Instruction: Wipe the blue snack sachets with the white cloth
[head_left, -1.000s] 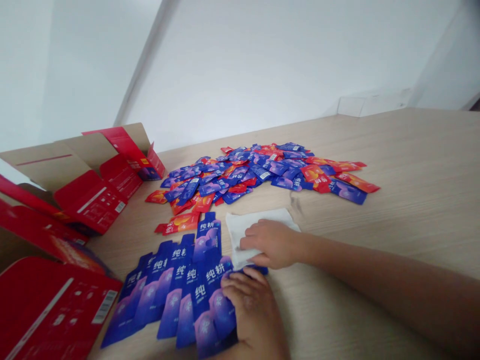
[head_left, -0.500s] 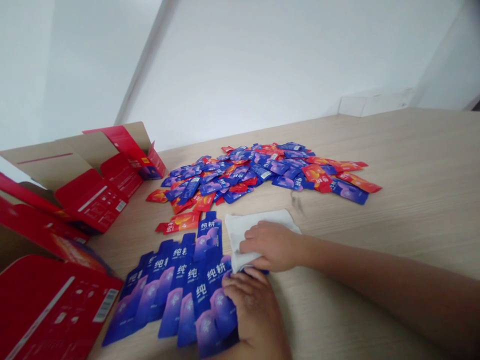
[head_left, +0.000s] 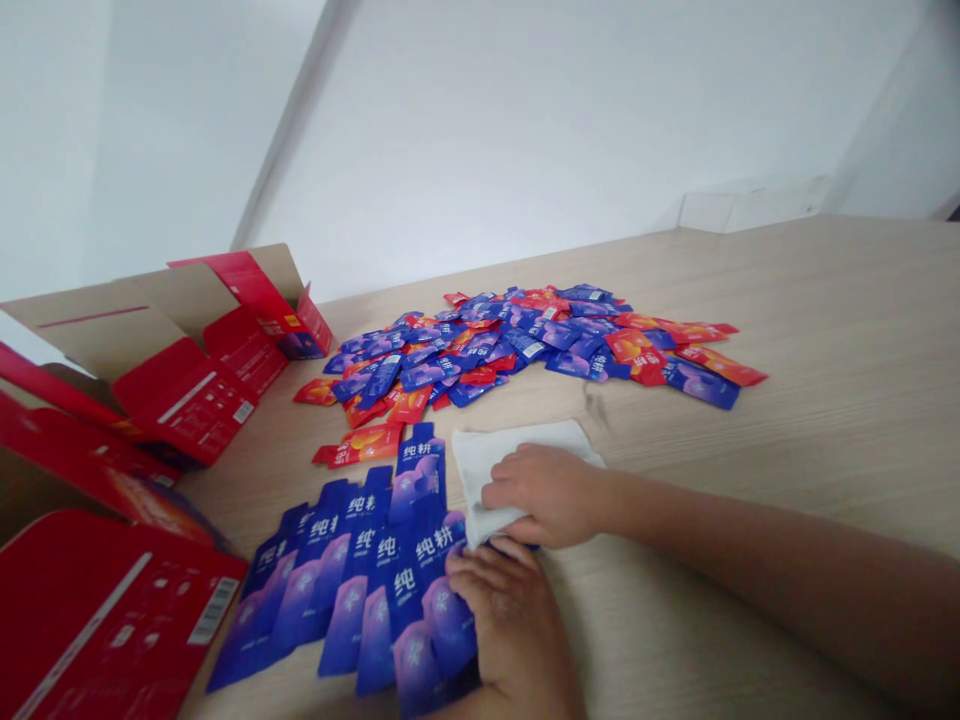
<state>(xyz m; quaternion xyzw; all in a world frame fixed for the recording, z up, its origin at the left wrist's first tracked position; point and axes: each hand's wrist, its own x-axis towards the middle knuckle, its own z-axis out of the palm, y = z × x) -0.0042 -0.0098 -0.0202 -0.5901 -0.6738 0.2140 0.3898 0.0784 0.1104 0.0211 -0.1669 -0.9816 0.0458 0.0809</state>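
Several flat blue-and-purple sachets (head_left: 352,570) overlap in a fan on the near side of the table. My left hand (head_left: 510,610) is closed at the right end of this fan, its thumb on a blue sachet (head_left: 448,605) and its fingertips close to my right hand. Just beyond it, my right hand (head_left: 547,495) grips and presses a folded white cloth (head_left: 480,450) with bent fingers. A bit of blue shows from under the cloth and hands; what lies beneath is mostly hidden.
A heap of blue and red-orange sachets (head_left: 510,340) spreads across the middle of the wooden table (head_left: 810,380). A red-orange sachet (head_left: 367,443) lies just beyond the fan. Open red cartons (head_left: 187,400) line the left side. A white wall rises behind.
Almost nothing differs. Both hands keep their places on the sachet and the cloth, and the whole view has shifted very slightly.
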